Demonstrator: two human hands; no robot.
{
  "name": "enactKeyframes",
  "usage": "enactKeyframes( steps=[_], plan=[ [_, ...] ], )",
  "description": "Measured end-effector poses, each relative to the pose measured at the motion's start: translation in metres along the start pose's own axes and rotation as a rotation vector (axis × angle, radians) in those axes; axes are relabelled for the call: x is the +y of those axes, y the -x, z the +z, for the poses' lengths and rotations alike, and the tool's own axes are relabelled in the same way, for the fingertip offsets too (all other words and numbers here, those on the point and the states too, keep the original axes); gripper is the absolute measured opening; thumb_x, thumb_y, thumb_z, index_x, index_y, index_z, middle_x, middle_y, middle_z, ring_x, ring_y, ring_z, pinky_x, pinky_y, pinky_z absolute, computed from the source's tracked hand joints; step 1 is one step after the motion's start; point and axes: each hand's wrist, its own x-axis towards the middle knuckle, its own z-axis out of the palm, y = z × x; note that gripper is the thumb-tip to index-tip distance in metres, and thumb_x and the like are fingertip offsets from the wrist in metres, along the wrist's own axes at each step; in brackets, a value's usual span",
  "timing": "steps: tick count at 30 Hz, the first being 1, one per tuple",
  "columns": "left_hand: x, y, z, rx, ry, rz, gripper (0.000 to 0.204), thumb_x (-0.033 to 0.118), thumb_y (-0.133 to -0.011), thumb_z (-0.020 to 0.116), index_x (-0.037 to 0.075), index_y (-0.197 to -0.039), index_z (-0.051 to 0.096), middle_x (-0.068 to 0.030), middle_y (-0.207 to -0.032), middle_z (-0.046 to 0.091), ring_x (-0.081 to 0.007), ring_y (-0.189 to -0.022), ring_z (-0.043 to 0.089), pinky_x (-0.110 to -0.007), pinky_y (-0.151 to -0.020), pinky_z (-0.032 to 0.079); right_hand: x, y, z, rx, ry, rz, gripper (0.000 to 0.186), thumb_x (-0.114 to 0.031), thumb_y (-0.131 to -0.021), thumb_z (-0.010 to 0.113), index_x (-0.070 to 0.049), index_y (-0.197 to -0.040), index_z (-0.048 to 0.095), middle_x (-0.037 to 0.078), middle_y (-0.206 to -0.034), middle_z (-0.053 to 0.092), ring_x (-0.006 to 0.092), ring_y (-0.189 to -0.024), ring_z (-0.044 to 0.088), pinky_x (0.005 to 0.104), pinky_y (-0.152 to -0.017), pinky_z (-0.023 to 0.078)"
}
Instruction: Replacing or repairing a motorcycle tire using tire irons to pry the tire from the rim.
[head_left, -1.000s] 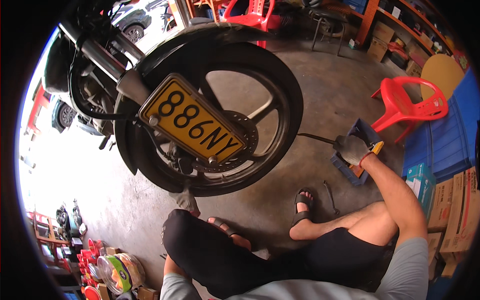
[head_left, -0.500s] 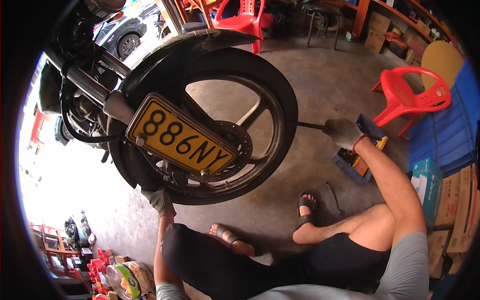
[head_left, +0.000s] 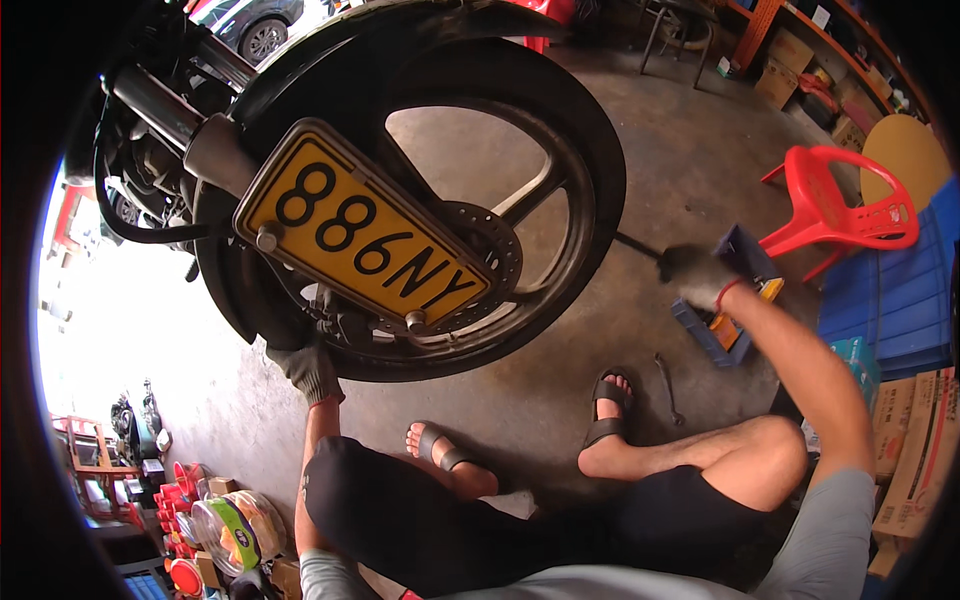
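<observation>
A motorcycle wheel [head_left: 597, 215] with a black tyre and dark spokes fills the upper middle. Ahead of its brake disc [head_left: 507, 262] hangs a yellow number plate [head_left: 350, 235]. My gloved right hand [head_left: 698, 276] is closed round the near end of a thin dark metal bar [head_left: 637, 244]. The bar's other end passes out of sight behind the tyre's right side. My gloved left hand [head_left: 303, 370] is up against the tyre's lower left, by the mudguard's end; its fingers are mostly hidden there.
An open blue toolbox [head_left: 735, 350] stands beside my right hand. On the floor near my right sandal lies a wrench [head_left: 668, 390]. Beyond are a red plastic chair [head_left: 840, 205] and cardboard boxes [head_left: 915, 450]. Plastic jars [head_left: 238, 530] sit at lower left.
The bar has tipped from nearly level to sloping down toward my right hand, which has dropped relative to the wheel. My left hand stays at the tyre. The whole view has shifted slightly.
</observation>
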Motion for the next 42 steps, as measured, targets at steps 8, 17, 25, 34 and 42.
enactKeyframes(
  steps=[8,17,25,34,42],
  plan=[
    [-0.014,-0.007,-0.001,-0.010,0.109,0.017,0.074,0.026,-0.071,0.077,-0.004,-0.125,0.036,-0.0186,-0.113,0.056,-0.0266,-0.103,0.057,-0.036,-0.087,0.047,-0.183,-0.061,-0.008,0.233,-2.084,1.298,0.015,-0.025,-0.091,0.053,-0.012,-0.083,0.054,-0.003,-0.056,0.039,0.0122,-0.040,0.031,0.0319,-0.039,0.028],
    [-0.033,0.001,0.004,-0.047,0.101,-0.029,0.074,0.031,-0.073,0.075,-0.003,-0.125,0.034,-0.0194,-0.114,0.054,-0.0273,-0.106,0.057,-0.037,-0.092,0.045,-0.272,-0.161,0.033,0.519,-2.572,1.157,0.008,-0.018,-0.086,0.057,-0.017,-0.079,0.054,-0.003,-0.055,0.041,0.0123,-0.040,0.035,0.0293,-0.039,0.032],
    [-0.051,-0.001,-0.004,0.025,0.035,-0.083,0.078,0.034,-0.069,0.077,-0.002,-0.124,0.036,-0.0181,-0.113,0.054,-0.0276,-0.105,0.056,-0.038,-0.091,0.045,-0.192,-0.052,0.070,-0.003,-1.309,0.945,0.033,-0.034,-0.085,0.054,-0.002,-0.089,0.057,0.006,-0.067,0.055,0.0164,-0.061,0.052,0.0348,-0.052,0.040],
    [-0.057,0.014,0.009,0.003,0.013,-0.162,0.082,0.034,-0.066,0.077,-0.002,-0.126,0.035,-0.0193,-0.113,0.055,-0.0302,-0.105,0.057,-0.040,-0.090,0.046,-0.113,0.008,0.066,-0.144,-0.668,0.715,0.035,-0.032,-0.089,0.047,-0.001,-0.095,0.062,0.026,-0.095,0.062,0.0416,-0.093,0.059,0.0447,-0.078,0.045],
    [-0.060,0.016,0.006,0.014,-0.009,-0.165,0.083,0.035,-0.066,0.077,-0.001,-0.127,0.034,-0.0204,-0.115,0.055,-0.0321,-0.107,0.056,-0.041,-0.092,0.045,-0.124,0.011,0.113,-0.397,-0.204,0.254,0.036,-0.039,-0.088,0.052,-0.008,-0.102,0.064,0.024,-0.102,0.063,0.0359,-0.100,0.060,0.0415,-0.087,0.047]
  ],
)
